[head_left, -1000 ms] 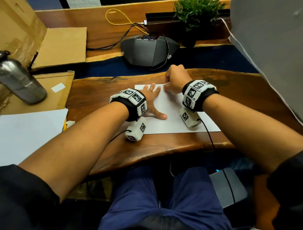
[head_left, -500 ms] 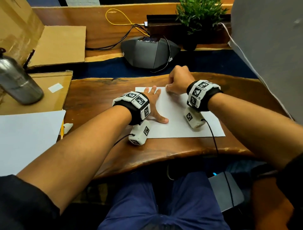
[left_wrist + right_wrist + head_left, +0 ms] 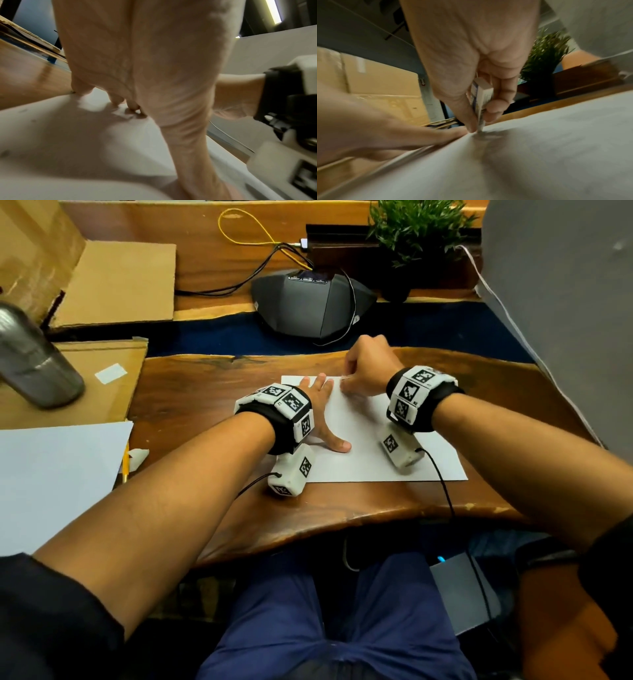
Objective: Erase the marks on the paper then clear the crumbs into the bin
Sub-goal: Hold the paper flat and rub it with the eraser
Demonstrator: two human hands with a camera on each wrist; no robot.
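A white sheet of paper lies on the wooden desk before me. My left hand rests flat on the sheet's far left part, fingers straight and thumb spread toward me. My right hand pinches a white eraser in a printed sleeve, its tip pressed on the paper near the far edge, close to the left fingertips. The left wrist view shows the left palm over the sheet, with faint grey specks on it. No bin is in view.
A steel bottle stands on cardboard at far left. A second white sheet and a pencil lie at left. A dark conference phone with cables and a potted plant sit behind the desk. A grey panel rises at right.
My right hand with the eraser has shifted slightly along the far edge of the paper, toward the left fingertips. The left hand stays pressed flat on the sheet.
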